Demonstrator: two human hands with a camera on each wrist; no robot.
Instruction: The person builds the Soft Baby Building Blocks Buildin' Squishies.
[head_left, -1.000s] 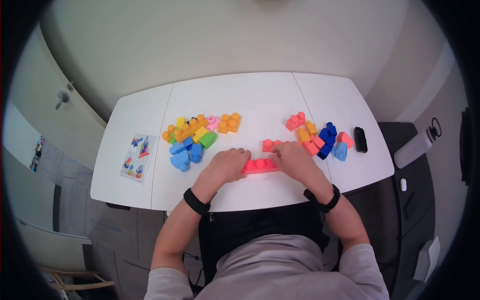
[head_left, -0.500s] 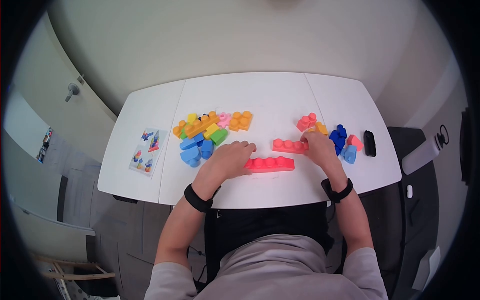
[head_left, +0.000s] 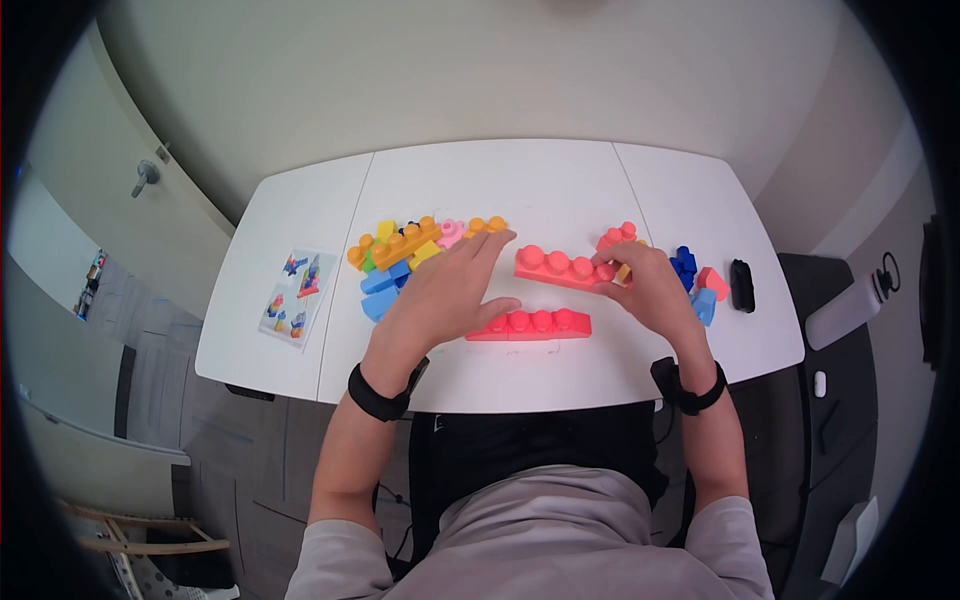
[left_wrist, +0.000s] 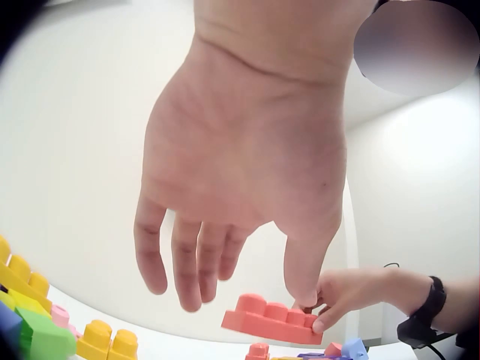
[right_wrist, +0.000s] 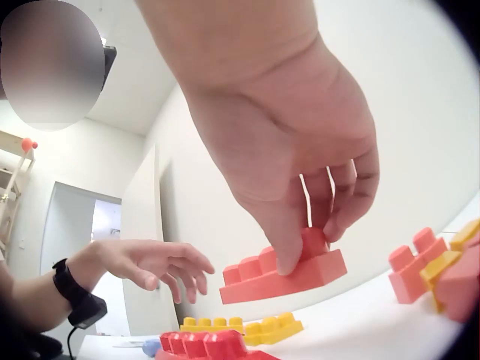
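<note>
My right hand (head_left: pixel 652 287) pinches a long coral-red toy building block (head_left: pixel 550 270) by its right end, thumb on the near side. In the right wrist view the held block (right_wrist: pixel 281 287) hangs above the table, studs up and slightly tilted. My left hand (head_left: pixel 440 295) hovers with spread fingers, holding nothing; the left wrist view shows its bare palm (left_wrist: pixel 240 165). Below it, a second long red block (head_left: pixel 545 325) lies on the table, studs up, its left end partly behind the left thumb.
Orange, yellow, green, pink and blue blocks (head_left: pixel 400 245) are heaped on the left, partly behind the left hand. Coral, orange and blue blocks (head_left: pixel 684 268) lie right, beside a black case (head_left: pixel 740 286). A picture sheet (head_left: pixel 298 300) lies far left; a white bottle (head_left: pixel 850 312) stands off the table's right.
My right hand moved right to the coral-red block, took its right end and lifted it leftward. The left hand let go of the lower red block, rose and spread its fingers.
</note>
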